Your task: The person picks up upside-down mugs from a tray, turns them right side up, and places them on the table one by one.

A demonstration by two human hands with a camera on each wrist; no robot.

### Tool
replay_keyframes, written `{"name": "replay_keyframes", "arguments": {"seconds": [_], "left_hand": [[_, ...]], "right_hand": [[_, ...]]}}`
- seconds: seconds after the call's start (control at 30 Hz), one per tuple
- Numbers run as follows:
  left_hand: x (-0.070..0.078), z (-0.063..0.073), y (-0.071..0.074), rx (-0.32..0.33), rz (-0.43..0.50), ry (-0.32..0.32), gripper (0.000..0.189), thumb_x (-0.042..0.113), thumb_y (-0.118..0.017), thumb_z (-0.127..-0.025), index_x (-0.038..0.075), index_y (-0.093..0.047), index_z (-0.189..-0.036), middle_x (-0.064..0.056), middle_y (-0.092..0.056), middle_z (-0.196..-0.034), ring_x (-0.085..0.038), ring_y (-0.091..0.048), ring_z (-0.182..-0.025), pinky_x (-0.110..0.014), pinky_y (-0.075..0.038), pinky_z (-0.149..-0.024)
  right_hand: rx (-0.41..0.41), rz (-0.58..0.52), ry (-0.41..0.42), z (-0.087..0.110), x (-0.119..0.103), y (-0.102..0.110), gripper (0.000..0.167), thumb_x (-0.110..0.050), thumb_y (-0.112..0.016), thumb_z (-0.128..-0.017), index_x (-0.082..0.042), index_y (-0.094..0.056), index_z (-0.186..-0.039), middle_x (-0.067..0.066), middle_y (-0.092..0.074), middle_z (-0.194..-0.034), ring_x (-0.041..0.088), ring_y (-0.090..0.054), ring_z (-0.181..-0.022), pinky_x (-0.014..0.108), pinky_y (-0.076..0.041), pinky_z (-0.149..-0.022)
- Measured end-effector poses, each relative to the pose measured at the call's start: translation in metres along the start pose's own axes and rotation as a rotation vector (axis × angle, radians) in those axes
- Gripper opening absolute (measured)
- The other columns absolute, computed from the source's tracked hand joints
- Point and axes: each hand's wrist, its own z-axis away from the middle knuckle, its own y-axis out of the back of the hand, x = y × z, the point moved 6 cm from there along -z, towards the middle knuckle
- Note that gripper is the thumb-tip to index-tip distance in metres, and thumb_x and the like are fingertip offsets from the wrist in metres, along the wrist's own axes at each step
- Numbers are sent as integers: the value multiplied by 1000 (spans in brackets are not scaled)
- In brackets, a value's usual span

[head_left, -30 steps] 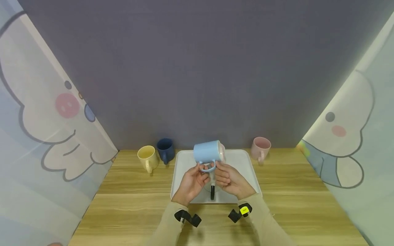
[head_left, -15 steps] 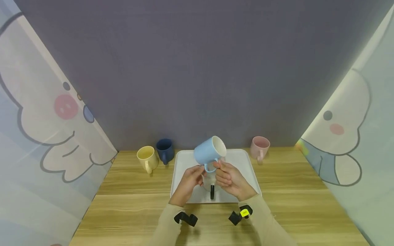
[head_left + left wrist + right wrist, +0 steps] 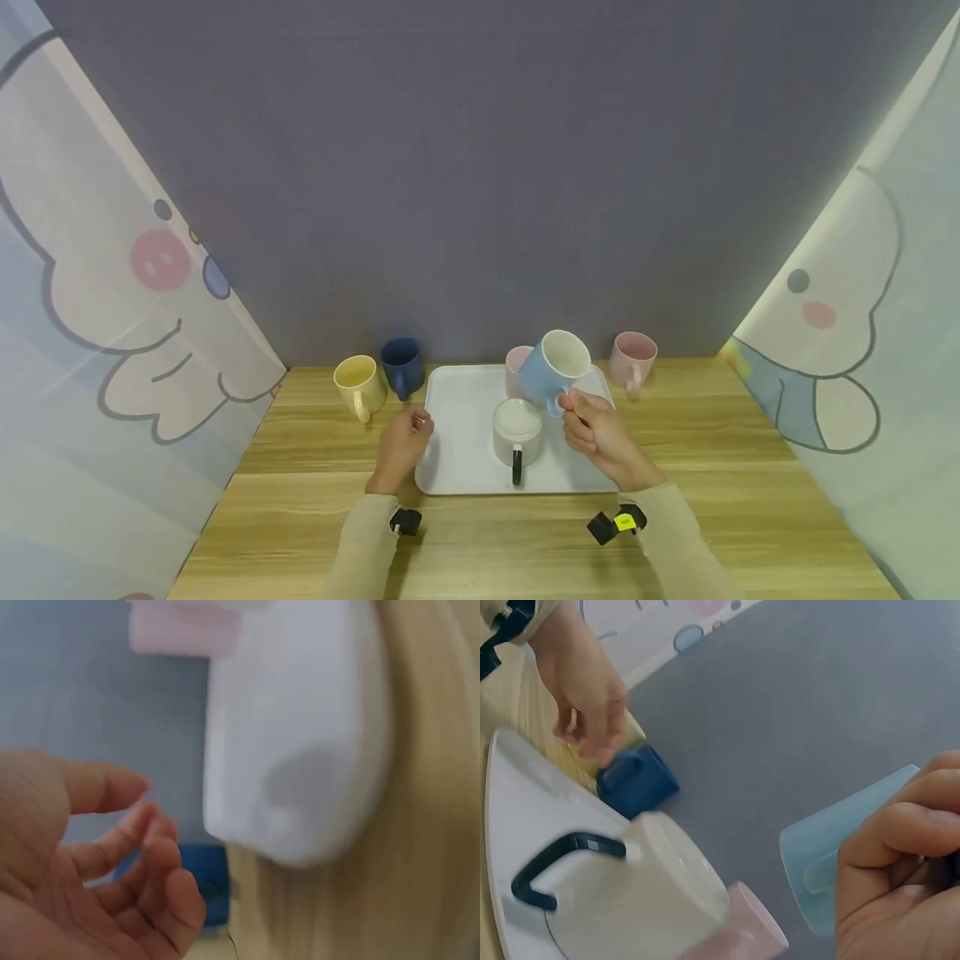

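My right hand pinches the handle of a light blue mug, held tilted above the right part of the white tray. The mug's white inside faces up and to the right. My left hand holds nothing, fingers loosely curled, near the tray's left edge; the left wrist view shows the bent fingers. On the tray stands a white mug with a black handle, flat closed end upward. Behind it a pink cup is partly hidden by the blue mug.
Left of the tray stand a yellow mug and a dark blue mug. A second pink mug is behind the tray's right corner. The wooden table ends at a grey backdrop, with printed curtains on both sides.
My left hand has let go of the blue mug and moved left. My right hand has carried the mug rightward, its mouth turning upward, uncovering the white mug and the pink cup.
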Motion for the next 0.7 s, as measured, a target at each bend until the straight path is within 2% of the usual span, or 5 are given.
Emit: {"name": "replay_keyframes", "arguments": {"seconds": [0.2, 0.4, 0.7], "left_hand": [[-18, 0, -1, -5, -123, 54, 20, 5, -69, -86, -2, -68, -104, -17, -71, -94, -33, -67, -86, -47, -54, -75], [-32, -4, -6, -62, -96, 149, 16, 8, -68, -84, 1, -70, -98, -14, -72, -91, -29, -66, -80, -41, -51, -69], [-34, -7, -6, -69, -88, 147, 13, 8, -70, -82, 1, -72, -94, -13, -73, -89, -28, -66, -79, -41, -52, -69]], "right_hand": [[96, 82, -24, 14, -4, 20, 32, -24, -24, -114, -13, -48, -97, -15, -40, -57, 9, -21, -48, 32, -6, -49], [196, 134, -32, 31, -9, 39, 30, -23, -26, -114, -14, -47, -95, -15, -38, -58, 7, -23, -48, 32, -7, -50], [273, 137, 2, 60, -13, 76, 32, -23, -27, -114, -15, -51, -95, -12, -38, -62, 12, -18, -53, 32, -7, -53]]}}
